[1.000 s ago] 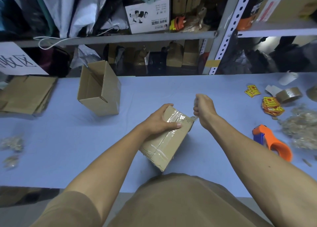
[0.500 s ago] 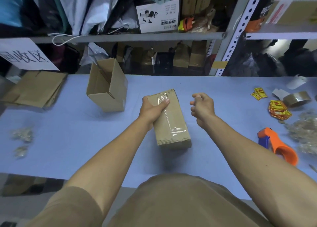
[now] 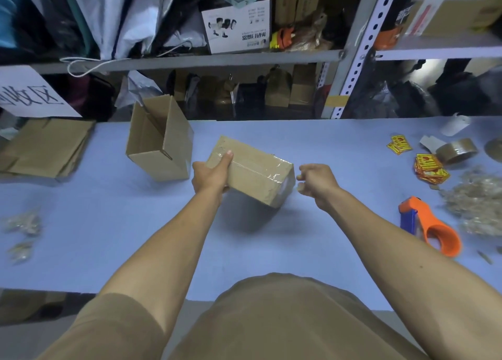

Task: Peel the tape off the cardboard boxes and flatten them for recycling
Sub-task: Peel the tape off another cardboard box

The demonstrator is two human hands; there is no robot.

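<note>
Head view: taped box [image 3: 252, 169] held above desk [image 3: 95, 223], long axis running far-left to near-right. Left hand [image 3: 210, 176] grips far-left end; right hand [image 3: 316, 181], fingers curled, beside near-right end; contact unclear.

Dim bluish light, dark shelves, wide-angle bowing, blurred edges

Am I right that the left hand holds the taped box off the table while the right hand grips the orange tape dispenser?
Not quite. The left hand does hold the taped box off the table, but the right hand is at the box's right end, fingers curled. The orange tape dispenser lies untouched on the table further right, as the head view shows.
</note>
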